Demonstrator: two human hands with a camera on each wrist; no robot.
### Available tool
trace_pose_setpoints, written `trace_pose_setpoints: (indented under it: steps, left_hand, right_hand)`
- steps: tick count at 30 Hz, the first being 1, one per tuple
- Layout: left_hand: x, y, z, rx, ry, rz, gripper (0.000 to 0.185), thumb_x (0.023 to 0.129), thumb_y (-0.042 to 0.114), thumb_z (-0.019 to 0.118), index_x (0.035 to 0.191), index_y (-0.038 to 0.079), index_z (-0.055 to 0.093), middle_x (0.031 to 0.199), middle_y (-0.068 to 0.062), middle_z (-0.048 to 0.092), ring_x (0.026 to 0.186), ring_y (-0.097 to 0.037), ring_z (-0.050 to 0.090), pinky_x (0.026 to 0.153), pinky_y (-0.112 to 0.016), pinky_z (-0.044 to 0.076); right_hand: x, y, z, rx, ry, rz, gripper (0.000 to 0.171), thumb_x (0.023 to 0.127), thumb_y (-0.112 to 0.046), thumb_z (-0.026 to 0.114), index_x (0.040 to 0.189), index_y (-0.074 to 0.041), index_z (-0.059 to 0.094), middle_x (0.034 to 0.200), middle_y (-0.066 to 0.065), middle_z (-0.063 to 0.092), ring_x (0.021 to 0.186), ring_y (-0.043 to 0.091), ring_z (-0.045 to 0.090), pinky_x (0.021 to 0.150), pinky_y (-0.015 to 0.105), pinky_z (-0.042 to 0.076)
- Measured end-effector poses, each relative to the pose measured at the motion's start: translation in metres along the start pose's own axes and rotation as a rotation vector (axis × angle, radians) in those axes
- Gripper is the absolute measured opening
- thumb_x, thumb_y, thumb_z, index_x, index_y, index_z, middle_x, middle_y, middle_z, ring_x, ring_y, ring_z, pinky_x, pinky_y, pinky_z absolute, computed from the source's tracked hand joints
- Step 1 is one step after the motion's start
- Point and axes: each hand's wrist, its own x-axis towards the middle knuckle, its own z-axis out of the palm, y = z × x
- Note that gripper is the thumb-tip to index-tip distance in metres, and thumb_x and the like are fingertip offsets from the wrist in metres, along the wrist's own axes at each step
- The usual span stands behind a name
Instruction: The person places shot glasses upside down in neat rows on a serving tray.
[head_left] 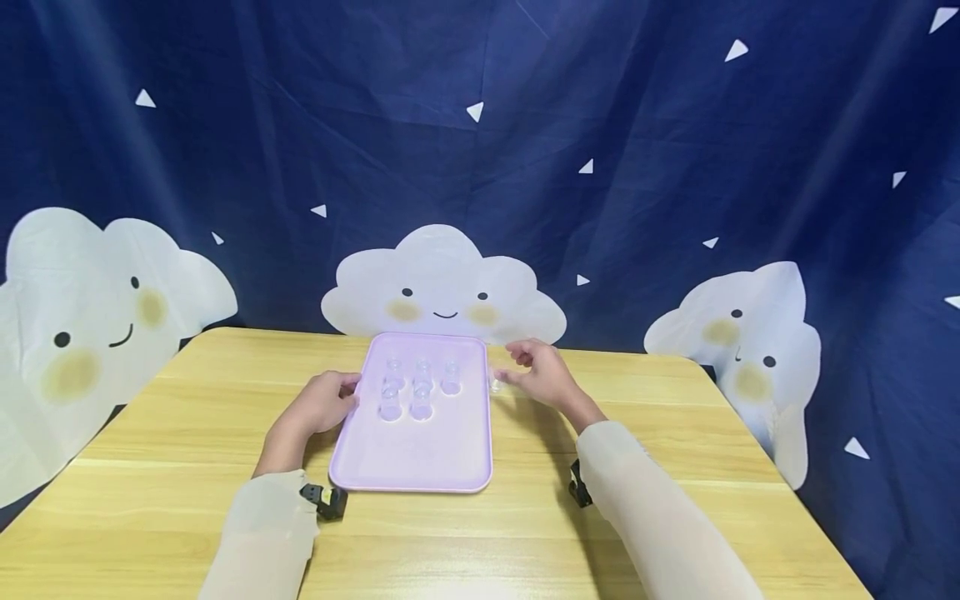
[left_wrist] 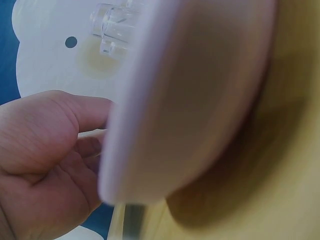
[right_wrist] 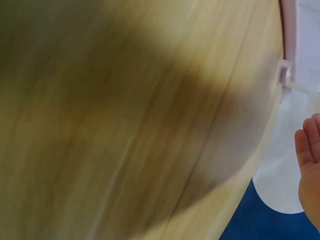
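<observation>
Tray [head_left: 420, 458], lilac plastic, lies flat on the wooden table [head_left: 150, 467], in the middle, long side running away from the person. Five small clear cups [head_left: 420, 392] stand in its far half, three in the back row and two in front; their walls are transparent and faint against the tray, so outlines are hard to fix. A sixth clear cup [head_left: 496, 382] stands on the table just beside the tray's right edge.

Left hand [head_left: 324, 402] is at the tray's left edge. In the left wrist view the thumb [left_wrist: 75, 112] lies against the tray rim [left_wrist: 112, 150] with the fingers [left_wrist: 87, 147] curled beneath it; the rim fills the frame, blurred, and hides the fingertips. Whether the tray is lifted off the table there cannot be told.

Right hand [head_left: 542, 372] hovers over the table to the right of the tray, fingers loosely bent and apart, tips close to the sixth cup; contact cannot be confirmed from the head view. The right wrist view is blurred: only fingertips [right_wrist: 311, 165] show, cut off at the frame edge, and a clear cup [right_wrist: 285, 75] near the tray edge.

Blue cloth backdrop [head_left: 480, 125] with white clouds hangs behind the table.
</observation>
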Motion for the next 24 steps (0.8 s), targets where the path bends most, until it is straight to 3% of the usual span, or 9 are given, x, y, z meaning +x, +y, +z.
trace_pose_setpoints:
  steps: [5,9,14,24]
  left_hand:
    - [0.0,0.0,0.0,0.001,0.0,0.0,0.045,0.097,0.0,0.055,0.14,-0.011,0.055,0.124,-0.03,0.065,0.113,-0.04,0.061,0.103,-0.059,0.046]
    - [0.001,-0.001,0.001,0.002,-0.001,0.002,0.044,0.097,0.001,0.055,0.141,-0.009,0.055,0.125,-0.029,0.065,0.115,-0.041,0.061,0.104,-0.059,0.046]
    - [0.003,-0.002,0.001,0.004,-0.007,-0.002,0.045,0.098,0.002,0.054,0.142,-0.009,0.055,0.126,-0.029,0.065,0.116,-0.041,0.061,0.105,-0.059,0.046]
    - [0.001,-0.001,0.0,-0.003,-0.003,-0.006,0.044,0.097,0.0,0.055,0.14,-0.01,0.056,0.123,-0.028,0.067,0.11,-0.038,0.062,0.102,-0.057,0.048]
  right_hand:
    - [0.003,0.01,0.008,0.006,-0.07,0.056,0.06,0.084,-0.023,0.086,0.132,0.005,0.064,0.112,0.016,0.069,0.104,0.029,0.065,0.096,0.042,0.054]
    - [0.002,0.012,0.012,-0.016,-0.104,0.097,0.05,0.082,-0.019,0.087,0.122,0.004,0.068,0.106,0.012,0.071,0.099,0.026,0.066,0.093,0.04,0.056]
    - [0.0,0.012,0.016,-0.023,-0.105,0.143,0.038,0.081,-0.016,0.088,0.111,0.0,0.071,0.099,0.009,0.072,0.093,0.022,0.066,0.089,0.038,0.057]
    - [0.003,0.015,0.029,-0.027,-0.077,0.145,0.042,0.077,-0.019,0.091,0.111,-0.001,0.072,0.099,0.008,0.071,0.092,0.022,0.063,0.09,0.039,0.055]
